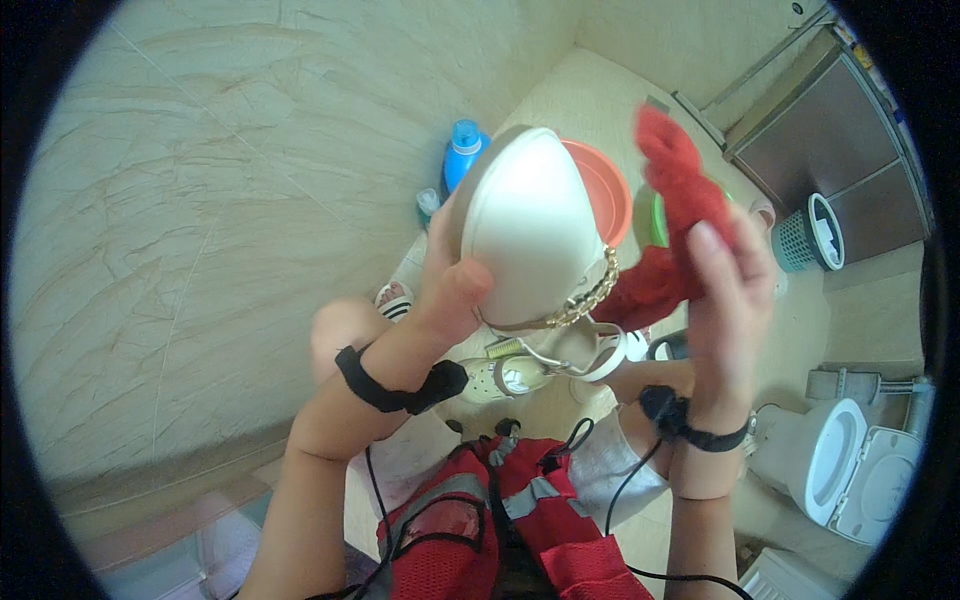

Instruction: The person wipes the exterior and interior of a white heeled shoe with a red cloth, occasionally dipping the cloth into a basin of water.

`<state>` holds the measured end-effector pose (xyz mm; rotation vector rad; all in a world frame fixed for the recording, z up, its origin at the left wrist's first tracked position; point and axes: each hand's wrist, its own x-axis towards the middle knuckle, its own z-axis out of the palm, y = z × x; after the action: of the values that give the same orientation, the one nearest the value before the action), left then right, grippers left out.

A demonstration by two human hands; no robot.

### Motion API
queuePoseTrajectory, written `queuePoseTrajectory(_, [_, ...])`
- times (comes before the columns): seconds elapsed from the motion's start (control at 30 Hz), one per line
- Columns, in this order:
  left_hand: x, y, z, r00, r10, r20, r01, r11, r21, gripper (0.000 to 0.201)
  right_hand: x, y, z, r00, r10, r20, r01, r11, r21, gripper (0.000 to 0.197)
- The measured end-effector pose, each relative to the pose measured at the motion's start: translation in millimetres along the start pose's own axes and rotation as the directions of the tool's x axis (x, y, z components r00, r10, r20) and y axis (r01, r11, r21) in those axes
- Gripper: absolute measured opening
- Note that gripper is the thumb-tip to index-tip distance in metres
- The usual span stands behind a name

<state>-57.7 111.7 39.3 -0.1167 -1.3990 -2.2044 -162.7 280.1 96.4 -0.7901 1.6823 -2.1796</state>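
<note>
My left hand [455, 300] grips the side of a white, smooth, rounded bag [530, 225], thumb on its near face. A gold chain [590, 300] runs along the bag's lower right edge. My right hand [728, 270] is closed around a bunched red cloth [680, 185], held up beside the bag without touching its broad white face. One end of the cloth sticks up, and another part hangs towards the chain. Beneath the bag are a pale yellow clog [482, 381] and a whitish strap [608, 355], partly hidden.
An orange basin [605, 190] stands behind the bag, with a green basin [658, 220] partly hidden by the cloth. A blue bottle [463, 155] stands by the left wall. To the right are a green basket [795, 240] and a toilet [835, 455] with its lid up.
</note>
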Motion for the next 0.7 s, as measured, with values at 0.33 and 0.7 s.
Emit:
queuePoseTrajectory(0.33, [15.4,2.3,-0.9,0.921,0.136,0.364,-0.291,0.863,0.413,0.103,5.4,-18.9,22.3,0.798,-0.511,0.320,0.601,0.707,-0.373,0.034])
queuePoseTrajectory(0.7, [3.0,11.5,24.9,0.990,0.011,0.140,-0.050,0.958,0.281,0.098,3.7,-11.4,19.9,0.791,-0.561,0.243,0.601,0.643,-0.475,0.025])
